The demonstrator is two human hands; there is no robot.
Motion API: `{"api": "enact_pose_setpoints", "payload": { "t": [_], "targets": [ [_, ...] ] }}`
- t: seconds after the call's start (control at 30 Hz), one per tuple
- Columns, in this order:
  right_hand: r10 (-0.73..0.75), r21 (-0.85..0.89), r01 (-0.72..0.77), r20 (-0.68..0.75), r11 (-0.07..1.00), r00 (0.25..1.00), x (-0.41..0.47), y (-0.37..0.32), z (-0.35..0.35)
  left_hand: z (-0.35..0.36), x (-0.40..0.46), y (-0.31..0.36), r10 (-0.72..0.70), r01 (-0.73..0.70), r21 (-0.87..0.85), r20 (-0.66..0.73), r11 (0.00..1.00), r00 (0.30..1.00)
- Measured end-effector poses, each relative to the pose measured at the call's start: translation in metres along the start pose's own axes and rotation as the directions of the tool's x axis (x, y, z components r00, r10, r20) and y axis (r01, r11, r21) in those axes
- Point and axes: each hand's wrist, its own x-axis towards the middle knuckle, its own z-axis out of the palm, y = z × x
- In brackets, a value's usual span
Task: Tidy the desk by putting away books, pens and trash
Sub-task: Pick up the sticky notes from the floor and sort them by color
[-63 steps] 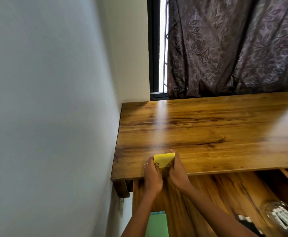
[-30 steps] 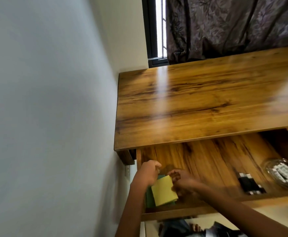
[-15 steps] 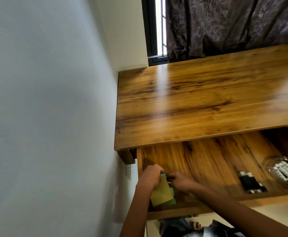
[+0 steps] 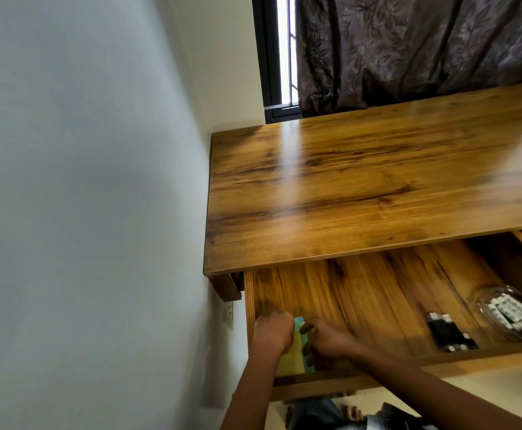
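Note:
A yellow sticky-note pad [image 4: 290, 359] lies on a green pad [image 4: 300, 321] in the front left corner of the open wooden drawer [image 4: 377, 381]. My left hand [image 4: 272, 333] grips the yellow pad's left edge with curled fingers. On the other edge, my right hand [image 4: 326, 339] holds the pad with bent fingers. Most of both pads is hidden under my hands. The desk top [image 4: 377, 181] above the drawer is bare wood.
Further right in the drawer lie some black items [image 4: 448, 334] and a glass bowl [image 4: 509, 315] of small white pieces. A white wall with a socket [image 4: 228, 315] runs close along the left. A dark curtain [image 4: 408, 48] hangs behind the desk.
Both hands carried the yellow pad from the desk's front edge down into the drawer. It has now settled onto the green pad, and the view has tilted down.

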Motion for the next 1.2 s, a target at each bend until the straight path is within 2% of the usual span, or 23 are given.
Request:
{"api": "enact_pose_setpoints", "payload": {
  "t": [0.23,0.33,0.5,0.57,0.63,0.77,0.87,0.93,1.07,1.13,1.2],
  "targets": [
    [-0.146,-0.137,0.14,-0.039,0.981,0.988,0.003,0.002,0.005,0.001,0.0,0.002,-0.018,0.017,0.052,0.008,0.998,1.0],
    [-0.204,-0.175,0.192,-0.05,0.966,0.978,0.004,0.005,-0.002,0.008,0.0,0.003,-0.008,0.007,-0.012,-0.02,1.0,1.0],
    [-0.331,-0.405,0.239,-0.174,0.883,0.927,0.007,0.011,-0.009,0.019,-0.002,0.002,-0.01,0.011,-0.037,0.012,0.999,1.0],
    [-0.355,-0.445,0.271,-0.116,0.854,0.928,0.006,0.013,-0.01,0.017,-0.001,0.002,-0.014,0.014,-0.032,0.015,0.999,1.0],
    [-0.336,-0.414,0.287,-0.05,0.864,0.94,0.001,0.012,-0.01,0.015,0.0,0.002,-0.012,0.013,-0.034,0.026,0.999,1.0],
    [-0.331,-0.448,0.299,0.007,0.843,0.944,-0.015,0.005,-0.017,0.015,-0.002,0.004,-0.015,0.015,-0.044,0.014,0.999,1.0],
    [-0.259,-0.475,0.32,0.192,0.82,0.947,-0.036,0.003,-0.026,0.012,-0.009,0.011,0.011,-0.011,-0.089,0.001,0.996,1.0],
    [-0.213,-0.489,0.313,0.25,0.814,0.944,-0.053,0.005,-0.034,0.005,-0.015,0.019,0.059,-0.059,-0.129,0.0,0.99,0.998],
    [-0.225,-0.639,0.302,0.202,0.708,0.953,-0.083,0.017,-0.049,-0.012,-0.03,0.036,0.208,-0.154,-0.284,0.17,0.946,0.963],
    [-0.281,-0.663,0.292,0.127,0.689,0.951,-0.093,0.024,-0.053,-0.016,-0.033,0.046,0.279,-0.213,-0.275,0.225,0.937,0.934],
    [-0.37,-0.714,0.278,0.028,0.642,0.928,-0.098,0.03,-0.054,-0.014,-0.037,0.054,0.283,-0.229,-0.243,0.221,0.943,0.933]
  ]
}}
